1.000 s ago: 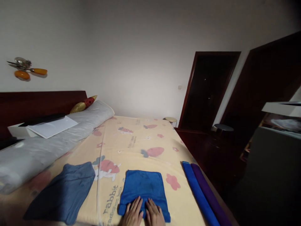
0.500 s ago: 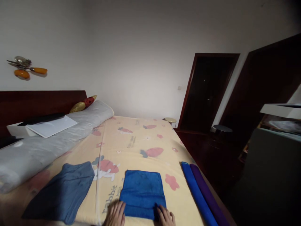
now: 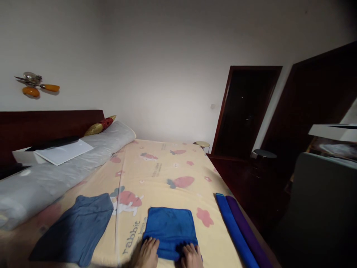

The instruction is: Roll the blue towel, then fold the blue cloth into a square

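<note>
A blue cloth (image 3: 171,221) lies flat on the bed, its near edge bunched into a fold or roll. At the near left corner my left hand (image 3: 150,251) has its fingers curled over this edge. My right hand (image 3: 191,255) grips the near right end in the same way, fingers bent and close together. Both thumbs are mostly hidden. Left of my hands, a grey-blue cloth (image 3: 76,227) is spread out, apart from them. To the right lie a rolled blue cloth (image 3: 234,227) and a rolled purple cloth (image 3: 248,230), side by side along the bed's edge.
The bed sheet (image 3: 156,186) has carrot and rabbit prints. A long grey rolled mattress or quilt (image 3: 83,158) lies along the headboard (image 3: 50,123), with a white box (image 3: 64,150) on it. Stools (image 3: 263,153) and a dark cabinet (image 3: 301,201) stand on the right.
Both hands have moved slightly inward, and the left has come over the cloth's near edge. That edge is more bunched, and the flat part looks shorter. The view has shifted slightly.
</note>
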The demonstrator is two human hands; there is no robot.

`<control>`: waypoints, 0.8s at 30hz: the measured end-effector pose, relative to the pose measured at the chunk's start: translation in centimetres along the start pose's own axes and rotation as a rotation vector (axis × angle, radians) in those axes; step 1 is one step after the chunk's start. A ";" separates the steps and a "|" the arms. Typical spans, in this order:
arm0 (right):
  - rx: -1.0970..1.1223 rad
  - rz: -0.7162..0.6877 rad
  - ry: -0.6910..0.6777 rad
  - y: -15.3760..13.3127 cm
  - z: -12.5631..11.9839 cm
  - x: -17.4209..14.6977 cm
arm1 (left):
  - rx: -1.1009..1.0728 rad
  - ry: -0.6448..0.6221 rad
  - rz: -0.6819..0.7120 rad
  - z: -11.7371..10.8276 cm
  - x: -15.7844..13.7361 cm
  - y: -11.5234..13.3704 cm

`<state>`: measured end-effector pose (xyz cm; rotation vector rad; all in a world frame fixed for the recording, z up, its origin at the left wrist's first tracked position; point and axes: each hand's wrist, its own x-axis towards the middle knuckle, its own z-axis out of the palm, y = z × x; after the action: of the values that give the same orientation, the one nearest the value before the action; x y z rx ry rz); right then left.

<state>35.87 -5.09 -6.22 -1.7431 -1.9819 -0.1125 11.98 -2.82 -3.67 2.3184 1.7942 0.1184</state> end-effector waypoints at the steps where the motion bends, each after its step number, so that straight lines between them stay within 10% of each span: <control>1: -0.002 0.010 -0.020 -0.3 -0.3 0.2 | 0.007 0.006 -0.013 0.1 0.1 0.2; 10: 0.254 0.020 -0.175 -5.2 -2.4 1.8 | 0.011 0.207 0.244 1.3 0.4 3.7; 15: 0.180 -0.100 -0.198 -2.1 -2.1 1.0 | 0.005 0.270 0.341 1.0 -0.5 1.6; 20: 0.014 -0.033 -0.120 2.9 -2.8 0.3 | 0.097 0.324 0.117 -0.3 -1.6 -3.1; 24: 0.024 -0.023 -0.168 0.5 -3.1 1.0 | 0.112 0.389 0.113 0.0 -1.4 -2.5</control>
<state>37.27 -5.23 -3.19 -1.7662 -2.1124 0.0509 9.21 -3.51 -4.07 2.6204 1.8743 0.5333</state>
